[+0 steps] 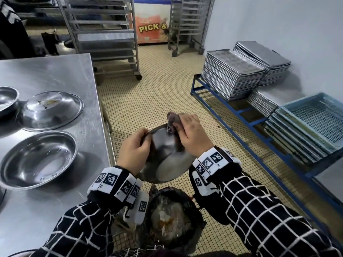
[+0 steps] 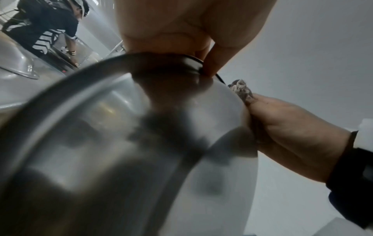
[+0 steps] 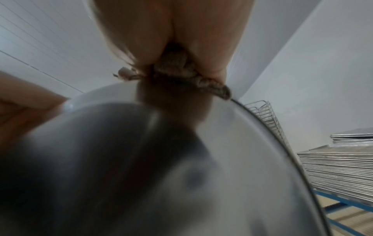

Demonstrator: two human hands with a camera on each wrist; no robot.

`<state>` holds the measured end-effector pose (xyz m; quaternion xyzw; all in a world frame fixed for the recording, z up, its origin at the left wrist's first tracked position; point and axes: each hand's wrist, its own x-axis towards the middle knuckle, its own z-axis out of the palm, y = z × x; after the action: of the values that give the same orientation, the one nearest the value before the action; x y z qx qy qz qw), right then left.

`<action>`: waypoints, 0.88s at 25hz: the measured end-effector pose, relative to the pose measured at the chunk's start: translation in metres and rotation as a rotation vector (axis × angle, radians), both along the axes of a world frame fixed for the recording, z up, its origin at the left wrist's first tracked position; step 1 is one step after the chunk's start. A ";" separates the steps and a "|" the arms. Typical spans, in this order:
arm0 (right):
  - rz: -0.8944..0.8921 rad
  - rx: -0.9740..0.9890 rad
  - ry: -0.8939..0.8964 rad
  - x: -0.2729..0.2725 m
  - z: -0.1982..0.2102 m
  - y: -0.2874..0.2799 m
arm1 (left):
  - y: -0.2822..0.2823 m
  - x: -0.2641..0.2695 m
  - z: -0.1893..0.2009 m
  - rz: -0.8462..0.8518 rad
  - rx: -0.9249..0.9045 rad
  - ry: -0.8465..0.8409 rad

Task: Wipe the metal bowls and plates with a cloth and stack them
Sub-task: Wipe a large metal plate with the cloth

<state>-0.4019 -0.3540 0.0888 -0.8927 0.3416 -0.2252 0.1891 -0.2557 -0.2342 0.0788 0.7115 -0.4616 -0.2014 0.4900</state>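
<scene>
I hold a metal bowl (image 1: 168,154) tilted, its outer side toward me, over a black-lined bin. My left hand (image 1: 134,150) grips its left rim (image 2: 161,63). My right hand (image 1: 191,135) grips a grey cloth (image 1: 172,120) and presses it on the bowl's far rim; the cloth (image 3: 181,75) shows bunched under the fingers, also the cloth (image 2: 241,90) beside the bowl (image 2: 121,151). On the steel table (image 1: 55,71) lie an upright bowl (image 1: 37,160), an upturned dirty plate (image 1: 51,110) and part of another bowl (image 1: 7,101).
The bin (image 1: 170,219) with food scraps stands right below the bowl. Stacked baking trays (image 1: 233,75) sit on a blue frame (image 1: 246,117) at the right, with blue crates (image 1: 315,119). Wheeled racks (image 1: 104,34) stand behind. Another person (image 2: 46,30) works at the far left.
</scene>
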 end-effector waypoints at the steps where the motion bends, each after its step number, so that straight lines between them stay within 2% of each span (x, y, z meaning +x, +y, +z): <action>1: -0.006 0.028 -0.016 0.002 -0.001 0.000 | 0.000 0.001 -0.002 0.038 0.017 -0.009; 5: -0.108 -0.012 -0.287 0.005 -0.007 0.012 | -0.004 0.005 -0.007 0.132 0.043 0.102; 6: -0.086 -0.046 -0.293 0.007 -0.013 0.022 | -0.005 0.006 -0.008 0.146 0.039 0.146; 8: -0.044 -0.168 -0.149 0.014 -0.030 0.048 | -0.008 0.008 -0.010 0.152 0.034 0.241; 10: -0.103 -0.175 -0.135 0.013 -0.042 0.055 | -0.007 0.006 -0.010 0.158 0.032 0.270; 11: -0.175 -0.096 -0.207 0.009 -0.044 0.050 | -0.006 0.003 -0.009 0.170 0.015 0.273; 13: -0.375 0.215 -0.371 -0.002 -0.043 0.032 | -0.005 0.001 -0.005 0.196 -0.042 0.295; 15: -0.550 0.480 -0.399 -0.015 -0.047 0.016 | -0.006 -0.002 -0.001 0.193 -0.068 0.290; 16: -0.588 0.490 -0.386 -0.018 -0.049 0.017 | -0.008 -0.003 0.000 0.185 -0.072 0.282; 18: -0.547 0.370 -0.428 -0.015 -0.046 0.032 | -0.013 -0.005 -0.001 0.194 -0.062 0.269; 20: -0.415 0.209 -0.501 -0.002 -0.037 0.050 | -0.017 -0.009 -0.004 0.189 -0.044 0.273; 22: -0.313 -0.038 -0.388 0.015 -0.034 0.058 | -0.018 -0.013 -0.006 0.171 -0.030 0.251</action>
<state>-0.3869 -0.2960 0.0546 -0.7724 0.4286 -0.4253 0.1971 -0.2686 -0.2524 0.0730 0.7102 -0.3376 -0.2393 0.5696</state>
